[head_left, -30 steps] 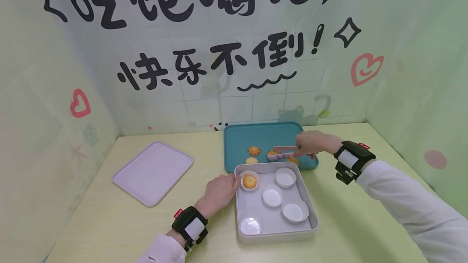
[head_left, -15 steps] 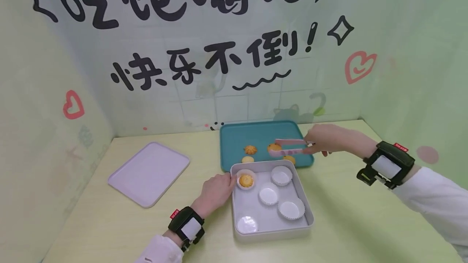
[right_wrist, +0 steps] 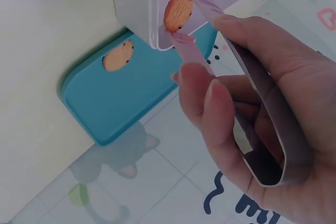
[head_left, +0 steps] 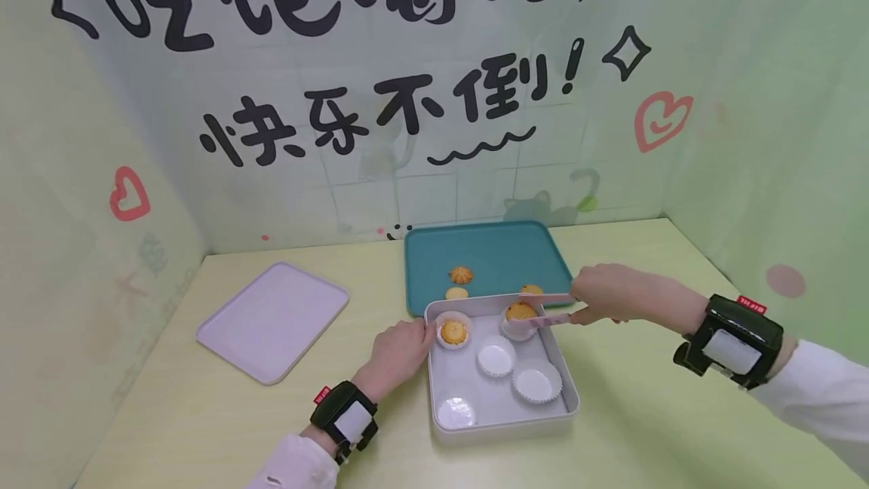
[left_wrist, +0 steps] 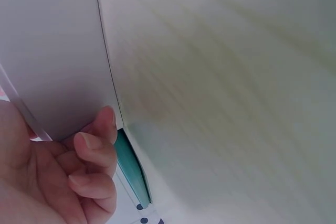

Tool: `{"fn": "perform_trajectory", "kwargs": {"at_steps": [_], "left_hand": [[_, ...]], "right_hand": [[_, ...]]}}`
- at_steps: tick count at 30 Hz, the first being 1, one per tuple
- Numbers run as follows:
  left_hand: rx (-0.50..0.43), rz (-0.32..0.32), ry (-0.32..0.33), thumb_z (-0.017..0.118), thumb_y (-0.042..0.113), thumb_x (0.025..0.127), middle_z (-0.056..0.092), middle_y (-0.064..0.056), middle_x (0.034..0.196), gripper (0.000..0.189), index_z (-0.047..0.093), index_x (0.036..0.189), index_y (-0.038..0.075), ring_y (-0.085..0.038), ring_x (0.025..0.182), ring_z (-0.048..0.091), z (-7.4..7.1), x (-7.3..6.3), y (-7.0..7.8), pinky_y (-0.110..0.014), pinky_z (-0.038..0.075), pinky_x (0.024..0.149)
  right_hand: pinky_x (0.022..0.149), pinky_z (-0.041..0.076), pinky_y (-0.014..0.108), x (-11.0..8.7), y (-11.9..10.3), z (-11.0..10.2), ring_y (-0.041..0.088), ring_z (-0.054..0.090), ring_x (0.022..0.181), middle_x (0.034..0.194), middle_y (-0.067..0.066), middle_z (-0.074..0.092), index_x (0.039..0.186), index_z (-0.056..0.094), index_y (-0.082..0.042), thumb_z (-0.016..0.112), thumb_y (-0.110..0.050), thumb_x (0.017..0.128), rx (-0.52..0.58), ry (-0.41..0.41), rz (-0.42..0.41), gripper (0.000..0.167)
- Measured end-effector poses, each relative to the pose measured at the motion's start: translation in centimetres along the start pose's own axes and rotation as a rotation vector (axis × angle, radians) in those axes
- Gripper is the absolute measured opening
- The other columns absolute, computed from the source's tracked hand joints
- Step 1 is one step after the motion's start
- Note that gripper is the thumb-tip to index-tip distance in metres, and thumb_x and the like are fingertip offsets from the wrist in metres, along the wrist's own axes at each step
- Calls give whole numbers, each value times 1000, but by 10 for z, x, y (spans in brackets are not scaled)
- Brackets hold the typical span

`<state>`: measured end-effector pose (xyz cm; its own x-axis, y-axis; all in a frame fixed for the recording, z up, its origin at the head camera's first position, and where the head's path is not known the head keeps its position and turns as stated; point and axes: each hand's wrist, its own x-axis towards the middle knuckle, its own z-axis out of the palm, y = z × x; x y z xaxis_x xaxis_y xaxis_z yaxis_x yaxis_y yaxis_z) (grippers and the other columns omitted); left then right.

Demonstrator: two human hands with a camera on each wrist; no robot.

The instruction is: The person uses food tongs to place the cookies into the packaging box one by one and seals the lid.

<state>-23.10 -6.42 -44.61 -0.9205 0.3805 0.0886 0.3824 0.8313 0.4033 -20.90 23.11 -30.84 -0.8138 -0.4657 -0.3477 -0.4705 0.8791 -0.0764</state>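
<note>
My right hand grips a pair of pink-tipped tongs. Between the tips is a round golden cookie with dark specks, overlapping the back right paper cup inside a white box. At the box's back left corner, my left hand holds the wall, thumb at the rim and fingers curled along the outside. One small tart-like cookie sits in the back left cup. Two bare cups, a middle cup and a right cup, stand nearer the front.
A teal tray lies behind the box, carrying a star-shaped cookie, a pale cookie and a speckled cookie. To the left lies a lilac tray. Printed wall sheets enclose the table's back and sides.
The tongs have lifted the speckled cookie off the teal tray and brought it toward me, over the box's back right cup. My left hand has stayed at the box corner.
</note>
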Motion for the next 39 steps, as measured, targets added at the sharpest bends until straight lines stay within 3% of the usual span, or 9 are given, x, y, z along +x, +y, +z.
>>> {"fn": "perform_trajectory", "kwargs": {"at_steps": [12, 19, 25, 32, 39], "left_hand": [[-15, 20, 6, 35, 27, 97, 40, -5, 55, 37, 52, 75, 3, -18, 46, 42, -1, 3, 4, -30, 34, 40], [-6, 36, 9, 35, 26, 97, 39, -4, 54, 36, 52, 74, 3, -17, 45, 41, -3, 4, 8, -29, 33, 39], [-9, 31, 0, 36, 25, 97, 38, -4, 54, 35, 52, 75, 3, -17, 45, 41, -2, 4, 8, -28, 32, 40], [-5, 12, -2, 36, 26, 97, 36, -3, 54, 35, 53, 77, 3, -15, 44, 39, -1, 3, 5, -27, 30, 39], [-40, -4, -5, 37, 27, 97, 36, -2, 54, 35, 52, 78, 2, -15, 44, 39, 2, 0, 1, -26, 28, 39]], "right_hand": [[42, 41, 25, 13, -4, 3, 12, 48, 39, 57, 0, 47, 64, 53, -10, 68, -23, 80, -70, -2, 13, 25], [45, 40, 26, 14, -7, 1, 13, 45, 45, 56, 0, 43, 63, 50, -11, 69, -25, 79, -172, 36, -19, 28], [43, 41, 27, 4, -3, -15, 12, 48, 42, 61, 0, 48, 67, 52, -12, 67, -26, 80, -28, 0, 29, 25], [44, 41, 26, 1, 26, -38, 13, 49, 41, 55, 0, 49, 75, 59, -9, 66, -27, 82, 50, 52, 29, 21], [43, 38, 25, 16, 65, -14, 12, 47, 39, 50, 2, 50, 72, 62, -8, 65, -30, 82, 96, 28, 80, 25]]}}
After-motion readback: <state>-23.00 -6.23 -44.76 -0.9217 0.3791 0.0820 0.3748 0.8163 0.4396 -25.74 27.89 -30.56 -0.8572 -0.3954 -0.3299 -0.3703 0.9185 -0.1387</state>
